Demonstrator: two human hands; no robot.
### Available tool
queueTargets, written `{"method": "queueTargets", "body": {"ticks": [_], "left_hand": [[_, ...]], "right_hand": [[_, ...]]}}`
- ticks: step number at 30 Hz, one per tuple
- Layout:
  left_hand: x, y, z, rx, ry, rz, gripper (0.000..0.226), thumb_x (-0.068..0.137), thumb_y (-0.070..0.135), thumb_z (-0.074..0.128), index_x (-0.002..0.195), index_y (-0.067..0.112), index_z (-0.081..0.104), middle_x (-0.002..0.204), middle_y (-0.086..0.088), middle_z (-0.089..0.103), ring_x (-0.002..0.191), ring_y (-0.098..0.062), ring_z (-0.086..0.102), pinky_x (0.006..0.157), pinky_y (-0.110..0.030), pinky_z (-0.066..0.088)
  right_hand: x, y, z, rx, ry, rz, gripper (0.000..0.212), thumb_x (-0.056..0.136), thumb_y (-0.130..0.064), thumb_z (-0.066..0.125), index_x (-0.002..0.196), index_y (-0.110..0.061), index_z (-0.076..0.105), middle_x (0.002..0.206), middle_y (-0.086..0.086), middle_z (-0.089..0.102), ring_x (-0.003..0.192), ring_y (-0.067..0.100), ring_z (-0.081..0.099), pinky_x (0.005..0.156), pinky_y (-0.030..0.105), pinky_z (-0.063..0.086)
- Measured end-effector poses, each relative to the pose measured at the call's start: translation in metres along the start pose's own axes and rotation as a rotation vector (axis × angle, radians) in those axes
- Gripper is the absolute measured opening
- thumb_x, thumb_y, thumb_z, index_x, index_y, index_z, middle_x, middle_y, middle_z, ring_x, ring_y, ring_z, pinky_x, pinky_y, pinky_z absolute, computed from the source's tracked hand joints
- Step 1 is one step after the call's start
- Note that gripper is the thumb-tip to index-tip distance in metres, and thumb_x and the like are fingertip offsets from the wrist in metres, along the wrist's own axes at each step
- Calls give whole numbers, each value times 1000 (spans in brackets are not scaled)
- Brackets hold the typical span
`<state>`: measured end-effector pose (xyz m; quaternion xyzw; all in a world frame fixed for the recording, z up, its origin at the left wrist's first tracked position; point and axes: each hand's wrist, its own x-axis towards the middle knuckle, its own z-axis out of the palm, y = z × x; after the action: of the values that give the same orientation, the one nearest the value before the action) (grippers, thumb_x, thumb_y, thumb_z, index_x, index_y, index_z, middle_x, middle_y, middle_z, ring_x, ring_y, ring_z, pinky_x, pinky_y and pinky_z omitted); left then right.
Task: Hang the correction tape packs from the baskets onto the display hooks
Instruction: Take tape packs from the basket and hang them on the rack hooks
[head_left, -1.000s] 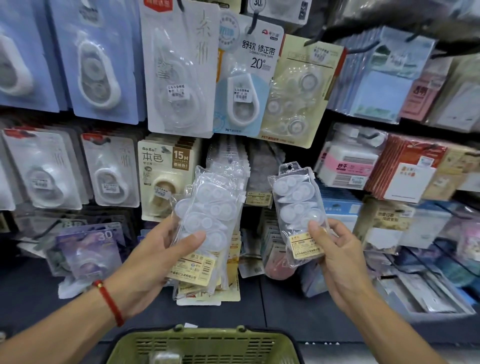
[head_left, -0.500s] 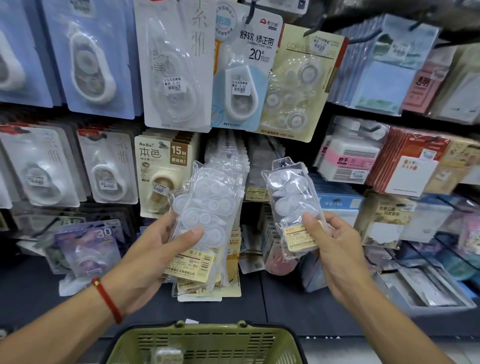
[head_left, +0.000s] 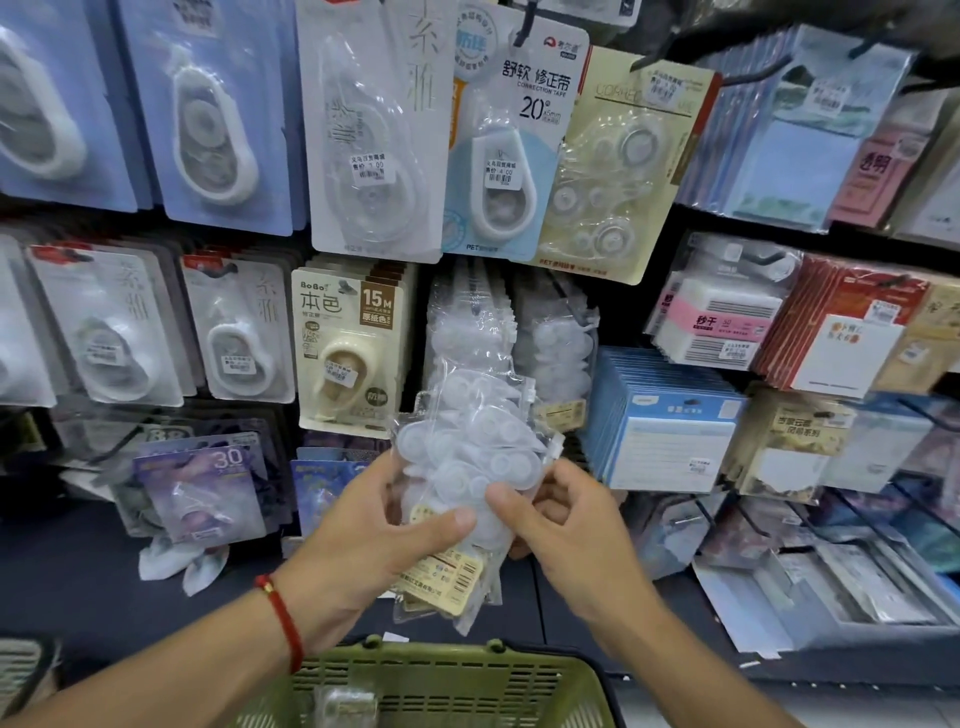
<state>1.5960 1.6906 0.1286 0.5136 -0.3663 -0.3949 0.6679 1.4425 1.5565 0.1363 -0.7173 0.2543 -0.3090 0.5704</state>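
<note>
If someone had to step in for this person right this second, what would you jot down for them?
Left hand: grip on the clear correction tape packs, thumb across the front.
Right hand: grip on the same bundle from the right side.
The bundle is held in front of the display, just below the matching clear packs already hanging.
Green basket sits below the hands; one more pack seems to lie in it.
Done: packs gathered in hand. Left: slip each onto its hook, then empty the basket.
</note>
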Motion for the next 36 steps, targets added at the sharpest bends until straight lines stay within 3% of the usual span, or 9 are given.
{"method": "queueTargets", "body": {"ticks": [4, 7, 10, 13, 17, 20, 29, 36], "left_hand": [[2, 3, 1, -57, 62, -14, 51, 78, 25, 85, 127, 29, 69, 125, -6, 77, 112, -28, 76, 82, -33, 64], [6, 6, 0, -65, 119, -18, 45, 84, 35, 73, 128, 32, 69, 125, -3, 77, 114, -24, 75, 92, -39, 60], [5, 7, -4, -38, 127, 5, 44, 86, 33, 71, 131, 33, 67, 128, 1, 76, 121, -19, 71, 103, -40, 52], [6, 6, -8, -37, 138, 16, 48, 86, 27, 72, 132, 34, 65, 126, 2, 77, 119, -19, 72, 96, -34, 56], [7, 5, -10, -34, 147, 17, 50, 83, 26, 72, 131, 34, 66, 125, 2, 77, 118, -19, 73, 97, -37, 55], [6, 5, -11, -39, 147, 2, 55, 80, 29, 74, 134, 32, 65, 129, 1, 75, 122, -22, 70, 109, -47, 49], [5, 9, -15, -57, 134, 29, 52, 75, 33, 79, 127, 38, 70, 128, -3, 76, 121, -24, 71, 106, -48, 49], [4, 9, -16, -58, 116, 30, 48, 76, 34, 79, 123, 42, 73, 129, -3, 76, 120, -25, 72, 101, -45, 50]], "right_hand": [[0, -2, -6, 84, -33, 23, 39, 81, -39, 80, 115, -20, 75, 110, -2, 81, 102, 19, 78, 83, 32, 64], [1, -6, -14, 138, -21, 0, 39, 83, -31, 77, 119, -16, 73, 111, 2, 81, 103, 20, 78, 80, 28, 63], [7, -8, -27, 132, 100, -96, 35, 86, -30, 74, 117, -13, 71, 108, 5, 81, 100, 23, 79, 78, 30, 64], [17, -15, -41, 134, 223, -177, 35, 88, -34, 71, 119, -17, 71, 108, 2, 81, 100, 19, 78, 78, 25, 63], [29, -24, -50, 110, 256, -194, 36, 92, -40, 70, 123, -22, 72, 115, 4, 80, 111, 26, 75, 100, 52, 59], [33, -27, -47, 114, 275, -184, 33, 92, -44, 69, 118, -25, 74, 111, 4, 80, 107, 28, 76, 101, 60, 56], [42, -29, -49, 123, 299, -170, 27, 93, -45, 71, 111, -27, 78, 108, 4, 81, 101, 30, 78, 96, 61, 59], [45, -26, -53, 81, 332, -191, 26, 95, -42, 71, 114, -24, 77, 104, -2, 82, 98, 20, 79, 88, 41, 64]]}}
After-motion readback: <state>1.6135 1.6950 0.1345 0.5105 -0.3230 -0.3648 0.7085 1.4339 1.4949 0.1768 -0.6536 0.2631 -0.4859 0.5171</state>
